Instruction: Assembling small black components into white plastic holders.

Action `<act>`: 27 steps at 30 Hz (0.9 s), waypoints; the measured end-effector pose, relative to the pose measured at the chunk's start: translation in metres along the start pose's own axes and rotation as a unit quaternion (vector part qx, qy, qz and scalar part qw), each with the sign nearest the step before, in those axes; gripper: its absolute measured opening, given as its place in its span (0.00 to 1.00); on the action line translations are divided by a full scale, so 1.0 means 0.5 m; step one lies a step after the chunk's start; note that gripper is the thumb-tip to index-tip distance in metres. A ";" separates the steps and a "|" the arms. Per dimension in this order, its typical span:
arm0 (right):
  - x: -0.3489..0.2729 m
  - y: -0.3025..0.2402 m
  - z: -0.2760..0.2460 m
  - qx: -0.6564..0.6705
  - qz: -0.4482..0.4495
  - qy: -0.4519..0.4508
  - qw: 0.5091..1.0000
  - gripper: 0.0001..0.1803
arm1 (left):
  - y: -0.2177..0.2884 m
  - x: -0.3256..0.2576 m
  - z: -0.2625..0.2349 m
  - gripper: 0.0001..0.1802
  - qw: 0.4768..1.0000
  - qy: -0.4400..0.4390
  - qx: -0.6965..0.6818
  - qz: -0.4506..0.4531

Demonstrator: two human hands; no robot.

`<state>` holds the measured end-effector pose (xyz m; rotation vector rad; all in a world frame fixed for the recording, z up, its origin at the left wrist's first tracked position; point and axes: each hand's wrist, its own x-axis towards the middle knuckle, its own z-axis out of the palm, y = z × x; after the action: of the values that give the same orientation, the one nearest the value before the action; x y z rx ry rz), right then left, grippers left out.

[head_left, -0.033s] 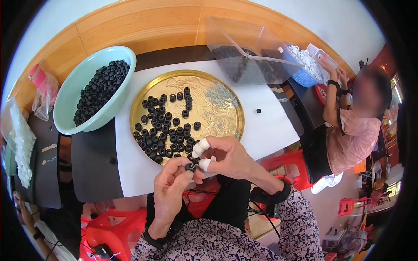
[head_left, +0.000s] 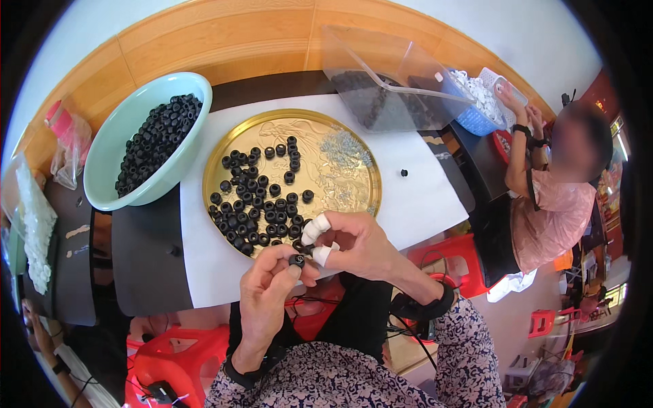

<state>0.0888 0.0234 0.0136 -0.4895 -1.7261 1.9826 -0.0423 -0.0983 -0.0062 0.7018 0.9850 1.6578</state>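
My left hand pinches a small black barrel-shaped piece near the front rim of a round gold tray. A shiny curl, perhaps a wire spring, shows in the piece's upturned end. Beside it my right hand, with white tape around its thumb and fingertips, closes on another small black piece, partly hidden by the fingers. Many loose black hollow pieces lie over the tray's left and middle. A pile of small silvery wire parts sits at its far right.
At the left a pale green basin holds many similar black pieces. A clear plastic bin leans at the back. One black piece lies on the white sheet. At the right sits a co-worker by a blue basket.
Hardly anything differs. My right fingers have shifted very slightly around the black piece; the tray and its contents have not moved.
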 end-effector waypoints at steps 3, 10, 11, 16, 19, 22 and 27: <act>-0.005 0.001 -0.003 -0.013 -0.043 0.019 0.999 0.10 | 0.001 0.000 0.005 0.11 1.000 0.010 0.025 -0.005; -0.008 -0.020 0.002 -0.095 -0.062 0.003 0.994 0.09 | -0.002 0.000 0.009 0.11 0.998 0.011 0.064 0.004; -0.006 -0.021 0.004 -0.091 -0.067 0.005 0.994 0.09 | -0.001 0.000 0.008 0.11 0.998 0.012 0.064 0.004; -0.004 -0.012 0.005 -0.136 -0.103 0.023 0.985 0.10 | 0.004 0.001 0.010 0.11 0.998 0.024 0.063 -0.014; -0.003 -0.010 0.015 -0.173 -0.134 0.030 0.975 0.11 | -0.004 0.001 0.006 0.11 0.998 0.014 0.067 -0.011; -0.008 -0.016 0.025 -0.216 -0.140 0.048 0.965 0.11 | 0.000 0.001 0.017 0.14 0.997 0.032 0.062 -0.012; -0.020 -0.002 0.033 -0.182 -0.096 0.082 0.975 0.11 | 0.003 -0.005 0.024 0.13 0.999 0.031 0.019 -0.038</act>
<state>0.0881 0.0044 0.0165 -0.5660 -1.9541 1.4563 -0.0326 -0.0977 0.0010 0.6336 1.0782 1.6051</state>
